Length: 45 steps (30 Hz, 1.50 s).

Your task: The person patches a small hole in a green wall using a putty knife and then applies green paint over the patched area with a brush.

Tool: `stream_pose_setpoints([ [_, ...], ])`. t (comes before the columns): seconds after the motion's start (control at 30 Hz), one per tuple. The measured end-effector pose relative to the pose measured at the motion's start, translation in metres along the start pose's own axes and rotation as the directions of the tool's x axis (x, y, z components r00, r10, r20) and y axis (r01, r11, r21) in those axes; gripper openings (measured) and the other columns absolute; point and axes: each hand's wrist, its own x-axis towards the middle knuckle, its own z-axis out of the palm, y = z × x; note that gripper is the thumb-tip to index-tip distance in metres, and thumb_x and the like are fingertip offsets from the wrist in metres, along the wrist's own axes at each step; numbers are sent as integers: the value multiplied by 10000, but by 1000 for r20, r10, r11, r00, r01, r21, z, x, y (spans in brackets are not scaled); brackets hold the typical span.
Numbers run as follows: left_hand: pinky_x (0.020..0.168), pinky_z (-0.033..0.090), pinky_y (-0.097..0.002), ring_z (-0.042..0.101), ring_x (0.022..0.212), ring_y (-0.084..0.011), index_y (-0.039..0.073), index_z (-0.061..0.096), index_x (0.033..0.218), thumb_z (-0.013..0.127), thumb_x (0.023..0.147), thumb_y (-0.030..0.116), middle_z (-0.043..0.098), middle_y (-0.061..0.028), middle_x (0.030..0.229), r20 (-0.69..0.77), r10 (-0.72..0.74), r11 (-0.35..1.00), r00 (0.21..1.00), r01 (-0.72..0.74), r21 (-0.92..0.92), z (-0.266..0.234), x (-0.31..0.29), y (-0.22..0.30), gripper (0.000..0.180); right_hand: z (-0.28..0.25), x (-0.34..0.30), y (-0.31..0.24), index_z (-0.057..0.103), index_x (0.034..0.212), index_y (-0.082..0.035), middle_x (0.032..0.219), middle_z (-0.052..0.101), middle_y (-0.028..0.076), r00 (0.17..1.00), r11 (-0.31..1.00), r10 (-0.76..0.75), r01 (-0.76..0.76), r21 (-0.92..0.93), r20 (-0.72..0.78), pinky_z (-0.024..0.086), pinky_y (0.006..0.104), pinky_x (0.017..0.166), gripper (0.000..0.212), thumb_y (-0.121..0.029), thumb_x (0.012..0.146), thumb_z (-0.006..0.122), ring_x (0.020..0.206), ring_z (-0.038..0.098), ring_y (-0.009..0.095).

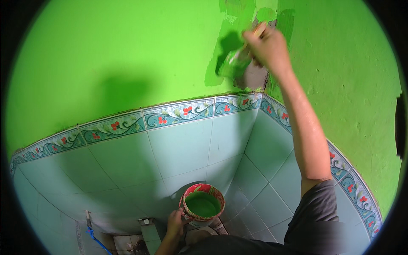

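My right hand (268,46) is raised to the wall near the corner, its fingers closed round a paintbrush (255,32). Green paint coats the bristles, which are blurred by motion and lie against or close to the wall; contact is hard to make out. Beside the brush, a bare grey patch (251,77) shows between wet, darker green strokes (214,70). Low down, my left hand (174,223) grips the rim of a red bucket (183,199) at its left side. Green paint (204,205) stands inside the bucket.
Below the painted green wall (76,63) runs a floral border of tiles (178,114), with pale teal tiles (178,146) under it. A tap (88,216) with a blue hose (97,241) is at lower left. Something dark (400,127) sticks out at the far right.
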Motion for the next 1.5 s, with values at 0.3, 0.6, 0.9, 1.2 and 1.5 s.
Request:
stream_pose_setpoints([
  [0.3, 701, 599, -478, 587, 946, -275, 75, 477, 787, 522, 975, 240, 552, -126, 1085, 3, 1, 1000, 1000, -1, 25, -7, 4, -4, 255, 0, 2, 3, 606, 694, 1, 529, 622, 88, 968, 985, -144, 160, 63, -206, 487, 312, 434, 252, -196, 842, 657, 403, 583, 145],
  [0.6, 742, 592, -450, 586, 941, -246, 87, 494, 814, 544, 968, 259, 575, -106, 1089, 16, -17, 1000, 1000, 17, -10, 6, -4, 7, 236, 8, -28, 25, 588, 725, -41, 529, 595, 47, 996, 991, 47, -38, 126, -71, 434, 248, 407, 294, -284, 866, 674, 392, 542, 112],
  [0.9, 756, 551, -316, 586, 891, -128, 37, 608, 1135, 573, 976, 314, 557, -8, 943, 30, -15, 997, 999, 13, 74, 9, -6, 12, 321, -16, -171, -4, 637, 853, -20, 637, 612, 39, 656, 862, 384, -506, 1, 650, 454, 232, 460, 201, -217, 894, 641, 512, 584, 95],
  [1.2, 867, 571, -415, 608, 1053, -195, -16, 569, 1221, 496, 1009, 235, 604, -106, 1180, 57, 4, 983, 998, -14, 182, 36, -20, 40, 336, 83, -385, 67, 665, 1021, -31, 851, 689, 214, 274, 911, 341, -332, -244, 899, 527, 479, 748, 232, -196, 861, 633, 799, 659, 401],
  [1.5, 860, 560, -355, 597, 967, -130, 19, 572, 1212, 509, 1013, 251, 558, -12, 992, 85, 68, 965, 994, -87, 247, 35, -16, 28, 312, 123, -475, 96, 640, 944, 46, 812, 672, 246, 233, 927, 355, -214, -308, 905, 557, 442, 706, 216, -151, 855, 631, 764, 681, 374],
])
